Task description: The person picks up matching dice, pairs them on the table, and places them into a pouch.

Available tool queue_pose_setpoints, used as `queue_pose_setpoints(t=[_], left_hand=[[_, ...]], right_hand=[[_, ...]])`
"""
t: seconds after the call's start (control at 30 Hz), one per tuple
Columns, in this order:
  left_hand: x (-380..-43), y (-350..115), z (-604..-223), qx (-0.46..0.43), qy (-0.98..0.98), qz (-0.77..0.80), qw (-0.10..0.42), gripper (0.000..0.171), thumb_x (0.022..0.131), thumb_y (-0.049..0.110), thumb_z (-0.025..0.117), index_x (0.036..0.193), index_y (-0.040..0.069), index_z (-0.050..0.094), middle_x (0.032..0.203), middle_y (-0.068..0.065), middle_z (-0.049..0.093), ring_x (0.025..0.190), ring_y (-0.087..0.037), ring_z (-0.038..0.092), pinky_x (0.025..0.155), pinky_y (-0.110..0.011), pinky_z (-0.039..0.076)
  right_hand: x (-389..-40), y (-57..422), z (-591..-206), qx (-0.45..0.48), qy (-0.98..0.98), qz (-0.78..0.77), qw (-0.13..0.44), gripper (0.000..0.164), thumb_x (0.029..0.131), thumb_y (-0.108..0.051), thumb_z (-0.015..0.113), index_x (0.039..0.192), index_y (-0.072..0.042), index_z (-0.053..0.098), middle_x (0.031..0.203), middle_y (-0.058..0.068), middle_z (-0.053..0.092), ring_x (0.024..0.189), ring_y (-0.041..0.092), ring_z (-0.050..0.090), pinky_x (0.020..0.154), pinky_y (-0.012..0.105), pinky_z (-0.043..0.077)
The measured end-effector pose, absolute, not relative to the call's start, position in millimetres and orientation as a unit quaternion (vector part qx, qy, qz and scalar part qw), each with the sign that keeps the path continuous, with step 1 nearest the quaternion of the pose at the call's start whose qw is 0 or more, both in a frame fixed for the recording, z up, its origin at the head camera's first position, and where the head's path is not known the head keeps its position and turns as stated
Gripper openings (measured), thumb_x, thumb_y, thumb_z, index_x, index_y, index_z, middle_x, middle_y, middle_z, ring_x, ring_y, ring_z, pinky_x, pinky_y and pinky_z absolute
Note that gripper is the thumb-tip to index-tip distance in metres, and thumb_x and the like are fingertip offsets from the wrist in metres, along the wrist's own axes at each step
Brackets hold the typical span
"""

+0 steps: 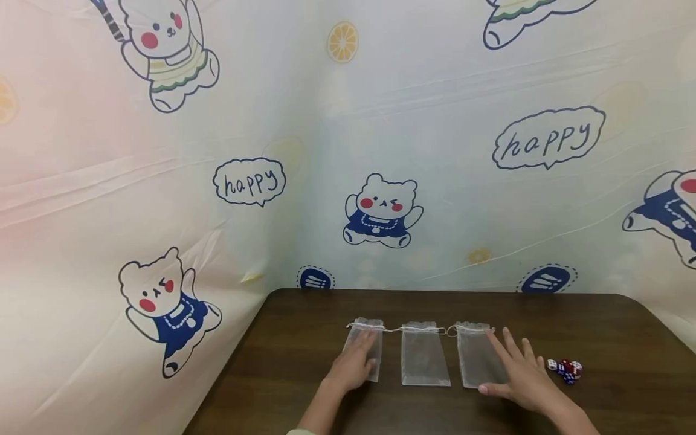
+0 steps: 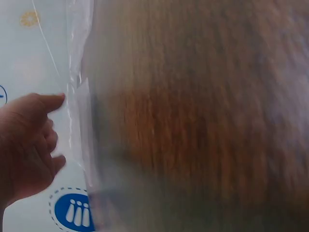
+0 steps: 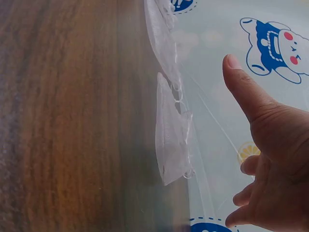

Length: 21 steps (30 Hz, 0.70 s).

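Three sheer white drawstring pouches lie flat in a row on the brown table. My left hand (image 1: pixel 352 364) lies over the left pouch (image 1: pixel 377 349) with its fingers pointing away. Between the hands is the middle pouch (image 1: pixel 425 359), its drawstring end at the back. My right hand (image 1: pixel 523 376) is spread at the side of the right pouch (image 1: pixel 478 357), thumb by its near corner; whether it touches cannot be told. Right of that hand sits a small cluster of red, blue and white dice (image 1: pixel 568 370). In the right wrist view, the spread right hand (image 3: pixel 277 145) holds nothing.
The dark wooden table (image 1: pixel 304 338) has rounded back corners. A pale curtain (image 1: pixel 451 151) printed with bears and "happy" bubbles hangs behind it and along the left side.
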State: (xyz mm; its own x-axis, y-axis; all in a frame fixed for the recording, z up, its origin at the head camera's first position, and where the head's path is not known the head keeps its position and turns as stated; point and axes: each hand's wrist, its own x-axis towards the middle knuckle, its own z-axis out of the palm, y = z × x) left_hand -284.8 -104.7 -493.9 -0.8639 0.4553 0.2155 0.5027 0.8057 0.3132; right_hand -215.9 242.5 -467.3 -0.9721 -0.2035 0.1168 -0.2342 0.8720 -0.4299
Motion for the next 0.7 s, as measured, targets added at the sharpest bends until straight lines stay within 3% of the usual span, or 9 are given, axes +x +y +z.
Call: queue_pose_setpoints(t=[0.33,0.47,0.57,0.7], left_hand=[[-281.2,-111.4,-503.2,-0.187,-0.967,-0.174,-0.017,0.053,0.088,0.023,0.062,0.133,-0.001,0.047,0.14,-0.022,0.037,0.13,-0.037,0.03,0.102,-0.052,0.028],[-281.5,-113.0,-502.3,-0.186,-0.968,-0.165,-0.027,0.054,0.089,0.026,0.06,0.134,0.0,0.046,0.141,-0.021,0.036,0.13,-0.036,0.03,0.102,-0.051,0.028],[-281.4,-113.7,-501.9,-0.186,-0.968,-0.165,-0.032,0.055,0.089,0.027,0.059,0.135,0.0,0.045,0.142,-0.02,0.035,0.131,-0.035,0.029,0.103,-0.05,0.027],[-280.9,-114.4,-502.3,-0.186,-0.967,-0.168,-0.034,0.055,0.09,0.028,0.058,0.136,0.0,0.044,0.143,-0.02,0.034,0.132,-0.035,0.028,0.103,-0.05,0.026]], right_hand=[[-211.8,241.4,-473.9,0.113,-0.964,0.241,0.012,0.111,0.07,-0.055,0.07,0.149,-0.027,-0.002,0.142,0.037,0.009,0.116,0.069,0.006,0.081,0.079,0.008],[-212.6,241.4,-476.0,0.115,-0.962,0.247,0.014,0.11,0.07,-0.054,0.07,0.149,-0.028,-0.002,0.142,0.037,0.009,0.116,0.069,0.006,0.081,0.079,0.008],[-213.8,241.6,-476.5,0.113,-0.963,0.244,0.02,0.109,0.07,-0.054,0.07,0.15,-0.023,0.003,0.142,0.037,0.011,0.116,0.069,0.008,0.081,0.079,0.01],[-218.4,243.4,-472.7,0.109,-0.967,0.223,0.059,0.1,0.07,-0.053,0.071,0.146,-0.008,0.023,0.139,0.038,0.021,0.116,0.067,0.018,0.08,0.078,0.019]])
